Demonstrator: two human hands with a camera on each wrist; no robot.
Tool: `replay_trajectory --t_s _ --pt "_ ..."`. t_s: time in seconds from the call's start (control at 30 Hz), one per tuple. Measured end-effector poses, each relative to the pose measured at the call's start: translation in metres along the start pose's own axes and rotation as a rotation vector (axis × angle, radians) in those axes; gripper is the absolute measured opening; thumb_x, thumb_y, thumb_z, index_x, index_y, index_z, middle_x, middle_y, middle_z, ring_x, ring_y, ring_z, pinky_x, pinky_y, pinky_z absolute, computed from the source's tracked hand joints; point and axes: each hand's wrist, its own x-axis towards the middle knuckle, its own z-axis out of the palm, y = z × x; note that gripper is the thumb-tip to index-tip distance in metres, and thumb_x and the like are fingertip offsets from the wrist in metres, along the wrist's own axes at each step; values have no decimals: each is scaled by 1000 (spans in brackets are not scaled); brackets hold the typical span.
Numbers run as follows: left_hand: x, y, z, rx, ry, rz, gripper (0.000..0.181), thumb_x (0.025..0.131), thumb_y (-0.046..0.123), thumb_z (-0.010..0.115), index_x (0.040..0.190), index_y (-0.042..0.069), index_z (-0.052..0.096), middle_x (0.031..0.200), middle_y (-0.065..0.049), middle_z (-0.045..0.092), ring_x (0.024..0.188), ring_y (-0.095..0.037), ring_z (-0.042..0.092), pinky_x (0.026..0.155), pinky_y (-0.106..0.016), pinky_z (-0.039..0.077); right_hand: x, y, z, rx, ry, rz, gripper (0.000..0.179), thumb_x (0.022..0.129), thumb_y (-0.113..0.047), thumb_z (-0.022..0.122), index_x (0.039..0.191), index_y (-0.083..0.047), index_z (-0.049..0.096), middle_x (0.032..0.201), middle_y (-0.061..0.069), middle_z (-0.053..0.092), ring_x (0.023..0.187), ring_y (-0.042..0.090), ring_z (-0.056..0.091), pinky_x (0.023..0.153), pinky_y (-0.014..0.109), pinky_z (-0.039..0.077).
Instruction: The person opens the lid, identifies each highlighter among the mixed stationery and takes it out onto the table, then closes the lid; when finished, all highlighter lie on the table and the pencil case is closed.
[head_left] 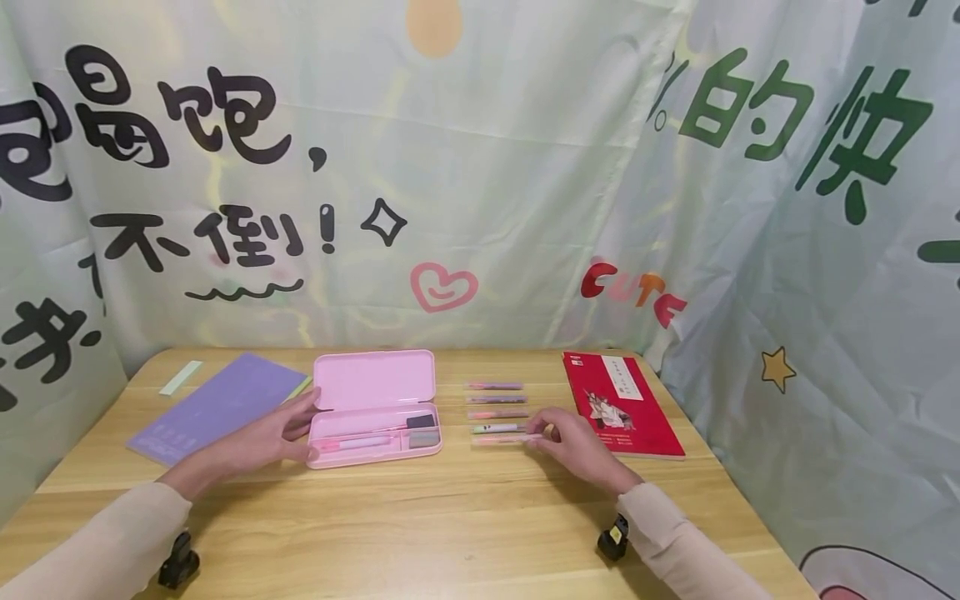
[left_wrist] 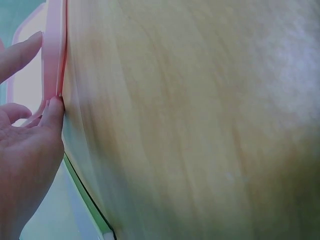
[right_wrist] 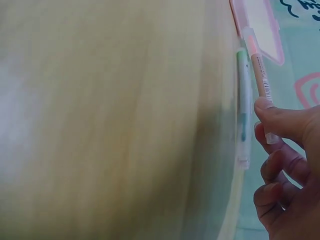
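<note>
On the table, a pink pencil case (head_left: 375,379) lies with its lid folded back, several pens and a dark-capped marker (head_left: 420,422) inside. My left hand (head_left: 279,429) grips its left end, the thumb at the front corner and the other fingers farther back; the left wrist view shows the thumb against the pink wall (left_wrist: 55,55). To the right of the case, my right hand (head_left: 566,442) pinches the end of a peach-labelled pen (right_wrist: 261,75) between thumb and index finger. Right beside that pen lies a green-capped pen (right_wrist: 243,95).
Behind the green-capped pen, more pens (head_left: 497,400) lie in a row. A purple notebook (head_left: 217,408) is at the left, with a pale green strip (head_left: 180,377) behind it. At the right lies a red book (head_left: 618,404). A printed curtain (head_left: 517,192) hangs along the back.
</note>
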Motion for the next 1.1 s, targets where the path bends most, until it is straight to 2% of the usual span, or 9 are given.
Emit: replay_trajectory --t_s 0.2,0.33,0.57,0.77,1.1 --pt "1 -1 0 -5 -6 -17 112 102 22 77 173 0 -6 174 -40 16 156 -60 33 119 -71 43 -1 5 2 18 -19 65 10 99 -15 82 107 -18 77 109 0 72 90 16 58 76 23 52" --pt "1 -2 0 -6 -8 -11 112 102 20 77 173 -1 -6 174 -41 17 156 -61 33 118 -73 44 -1 7 4 -23 -18 45 7 99 -16 82 104 -19 79 105 -2 70 89 15 55 76 24 48" --pt "0 -1 0 -4 -3 -13 112 101 20 77 173 0 -6 173 -41 18 155 -61 33 117 -73 45 1 7 7 -89 -28 24 3 98 -20 83 101 -20 80 102 -4 69 88 14 54 76 25 47" --pt "1 -1 0 12 3 -14 112 101 22 77 173 0 -5 174 -40 17 155 -60 34 116 -72 46 2 6 8 -101 -30 49 6 99 -18 82 100 -23 79 102 -6 68 89 14 53 76 24 47" --pt "1 -2 0 -8 1 -18 113 100 23 78 173 1 -5 174 -40 18 157 -60 31 116 -70 47 1 3 7 -78 -30 63 10 97 -22 85 106 -20 81 105 -4 68 89 15 54 73 25 48"
